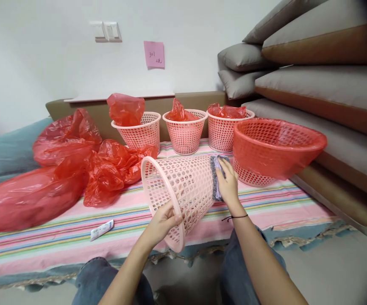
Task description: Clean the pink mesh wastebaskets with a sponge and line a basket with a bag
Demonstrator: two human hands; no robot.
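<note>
A pink plastic mesh basket lies tipped on its side over the striped cloth, its open rim facing me. My left hand grips that rim at the lower front, fingers curled over the edge. My right hand presses a grey and purple cloth flat against the basket's bottom, fingers closed on the cloth.
Three pink baskets with red bags stand in a row behind. A basket lined with a red bag sits at right. Loose red plastic bags pile at left. A small white tube lies on the striped cloth. Stacked sofa cushions rise at right.
</note>
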